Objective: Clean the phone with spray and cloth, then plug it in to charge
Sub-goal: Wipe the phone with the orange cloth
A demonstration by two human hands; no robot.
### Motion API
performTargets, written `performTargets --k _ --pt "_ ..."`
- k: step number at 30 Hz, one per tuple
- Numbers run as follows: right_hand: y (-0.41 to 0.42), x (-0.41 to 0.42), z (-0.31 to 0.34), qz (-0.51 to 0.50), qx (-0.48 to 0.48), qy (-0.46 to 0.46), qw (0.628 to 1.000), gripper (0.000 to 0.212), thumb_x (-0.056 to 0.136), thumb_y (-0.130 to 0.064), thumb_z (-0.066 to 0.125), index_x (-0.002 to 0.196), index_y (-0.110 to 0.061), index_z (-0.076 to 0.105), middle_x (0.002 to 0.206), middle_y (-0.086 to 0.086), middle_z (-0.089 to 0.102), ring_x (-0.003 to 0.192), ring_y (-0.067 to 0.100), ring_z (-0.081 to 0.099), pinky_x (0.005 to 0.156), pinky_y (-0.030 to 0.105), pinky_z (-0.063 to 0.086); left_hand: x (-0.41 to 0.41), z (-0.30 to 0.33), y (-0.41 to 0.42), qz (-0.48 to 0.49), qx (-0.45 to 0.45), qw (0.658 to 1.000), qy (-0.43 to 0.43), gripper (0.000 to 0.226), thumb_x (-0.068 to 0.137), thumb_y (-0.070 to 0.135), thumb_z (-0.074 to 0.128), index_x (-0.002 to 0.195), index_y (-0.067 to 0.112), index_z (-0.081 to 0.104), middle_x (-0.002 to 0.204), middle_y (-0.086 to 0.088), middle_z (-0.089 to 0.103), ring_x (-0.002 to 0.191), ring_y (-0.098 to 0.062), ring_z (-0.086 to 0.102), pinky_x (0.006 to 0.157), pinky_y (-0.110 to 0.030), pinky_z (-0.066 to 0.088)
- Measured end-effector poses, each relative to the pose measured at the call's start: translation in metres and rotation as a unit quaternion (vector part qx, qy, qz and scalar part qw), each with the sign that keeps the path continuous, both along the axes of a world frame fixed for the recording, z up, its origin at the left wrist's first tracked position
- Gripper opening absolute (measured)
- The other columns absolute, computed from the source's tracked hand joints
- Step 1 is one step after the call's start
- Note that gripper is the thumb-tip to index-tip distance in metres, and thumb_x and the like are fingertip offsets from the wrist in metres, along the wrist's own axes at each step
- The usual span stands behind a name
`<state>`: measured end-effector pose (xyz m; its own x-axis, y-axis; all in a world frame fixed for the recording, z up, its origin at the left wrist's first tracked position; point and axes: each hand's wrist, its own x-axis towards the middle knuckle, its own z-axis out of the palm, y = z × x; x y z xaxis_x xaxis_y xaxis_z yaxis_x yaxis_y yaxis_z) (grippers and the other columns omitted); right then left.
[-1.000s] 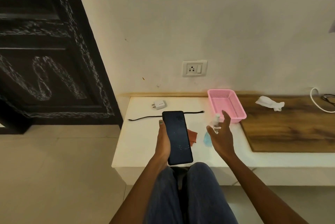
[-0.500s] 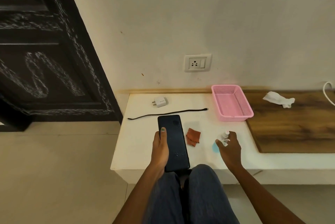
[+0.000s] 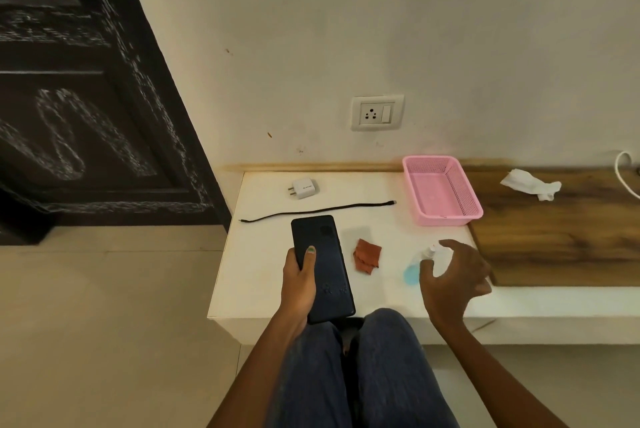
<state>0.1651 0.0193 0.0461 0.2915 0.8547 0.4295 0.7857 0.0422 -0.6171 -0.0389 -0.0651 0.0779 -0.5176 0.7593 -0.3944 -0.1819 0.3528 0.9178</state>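
Left hand grips the phone over the tabletop's front edge; right hand, fingers spread, seemingly releases the spray bottle; next, wipe gently with the cloth.

white ledge along the wall, with a wooden board over its right part. landmark: pink basket, at the seam. left of it, white charger plug; nearer than that, black cable laid straight. in front of it, rust cloth and small spray bottle. right of it, crumpled tissue on the board.
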Motion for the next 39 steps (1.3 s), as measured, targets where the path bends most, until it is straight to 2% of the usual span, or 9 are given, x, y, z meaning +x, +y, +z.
performTargets --k 4,9,16,22,27,32,35,37,39 --pt "-0.009 -0.03 0.009 0.12 0.077 -0.032 0.989 0.02 0.073 -0.012 0.058 0.093 -0.013 0.063 0.099 0.01 0.063 0.097 0.028 0.052 0.082 0.043 0.039 -0.003 -0.002 0.0 0.005 -0.001 1.0 -0.007 0.006 0.1 0.033 0.044 0.1 0.032 0.05 0.105 -0.001 0.061 0.096 -0.018 0.062 0.082 -0.037 0.054" --pt "0.008 -0.067 -0.01 0.263 -0.058 -0.055 0.961 0.014 0.084 -0.015 0.062 0.095 -0.007 0.064 0.1 0.012 0.064 0.09 0.029 0.059 0.078 0.038 0.046 -0.011 -0.008 0.002 0.005 -0.004 1.0 -0.011 0.009 0.1 0.028 0.041 0.098 0.031 0.05 0.1 -0.001 0.061 0.089 -0.015 0.063 0.062 -0.024 0.051" --pt "0.048 -0.092 -0.062 0.247 -0.274 -0.207 0.906 0.03 0.093 -0.029 0.048 0.119 -0.014 0.049 0.122 0.007 0.054 0.109 0.024 0.052 0.09 0.036 0.045 -0.022 -0.021 0.008 0.004 -0.03 0.999 -0.022 0.011 0.097 0.023 0.041 0.096 0.029 0.05 0.104 -0.009 0.061 0.092 -0.024 0.064 0.065 -0.028 0.056" --pt "0.045 -0.093 -0.085 0.258 -0.231 -0.292 0.892 0.038 0.094 -0.021 0.047 0.13 -0.011 0.041 0.13 0.007 0.051 0.117 0.023 0.047 0.094 0.033 0.043 -0.025 -0.023 0.013 0.003 -0.036 0.999 -0.034 0.012 0.097 0.023 0.04 0.099 0.024 0.052 0.107 -0.013 0.061 0.098 -0.029 0.063 0.079 -0.043 0.056" --pt "0.044 -0.077 -0.083 0.286 -0.214 -0.319 0.878 0.036 0.091 -0.01 0.052 0.127 -0.012 0.046 0.125 0.008 0.056 0.112 0.022 0.052 0.094 0.032 0.044 -0.024 -0.017 0.012 0.001 -0.029 0.999 -0.041 0.013 0.097 0.025 0.04 0.098 0.027 0.052 0.105 -0.009 0.061 0.093 -0.023 0.063 0.072 -0.036 0.055" --pt "0.03 -0.08 -0.043 0.215 -0.246 -0.012 0.945 0.014 0.094 -0.013 0.05 0.101 -0.009 0.062 0.102 0.01 0.067 0.089 0.021 0.062 0.081 0.029 0.049 -0.018 -0.005 0.005 -0.008 -0.023 0.999 -0.036 0.012 0.099 0.026 0.04 0.097 0.029 0.051 0.102 -0.003 0.06 0.089 -0.016 0.062 0.061 -0.024 0.051" --pt "0.009 -0.076 -0.011 0.156 -0.281 0.253 0.912 0.01 0.093 -0.01 0.051 0.089 -0.015 0.06 0.089 0.01 0.067 0.066 0.015 0.061 0.059 0.021 0.053 -0.015 0.001 -0.001 -0.01 -0.026 0.999 -0.024 0.013 0.099 0.026 0.039 0.098 0.031 0.051 0.101 0.001 0.06 0.089 -0.012 0.061 0.058 -0.02 0.048" --pt "-0.006 -0.066 0.009 0.084 -0.335 0.496 0.797 0.007 0.09 -0.005 0.053 0.093 -0.006 0.058 0.084 0.012 0.063 0.064 0.017 0.06 0.052 0.023 0.055 -0.012 0.007 -0.006 -0.012 -0.023 0.999 -0.024 0.015 0.099 0.027 0.039 0.107 0.028 0.052 0.104 0.0 0.061 0.093 -0.014 0.061 0.062 -0.022 0.05" --pt "-0.021 -0.054 0.029 0.025 -0.371 0.723 0.582 0.01 0.088 -0.005 0.057 0.096 0.001 0.055 0.089 0.015 0.06 0.072 0.023 0.06 0.056 0.028 0.058 -0.008 0.013 -0.012 -0.016 -0.022 0.999 -0.039 0.026 0.099 0.032 0.039 0.12 0.023 0.05 0.115 -0.002 0.06 0.102 -0.017 0.06 0.075 -0.029 0.053"
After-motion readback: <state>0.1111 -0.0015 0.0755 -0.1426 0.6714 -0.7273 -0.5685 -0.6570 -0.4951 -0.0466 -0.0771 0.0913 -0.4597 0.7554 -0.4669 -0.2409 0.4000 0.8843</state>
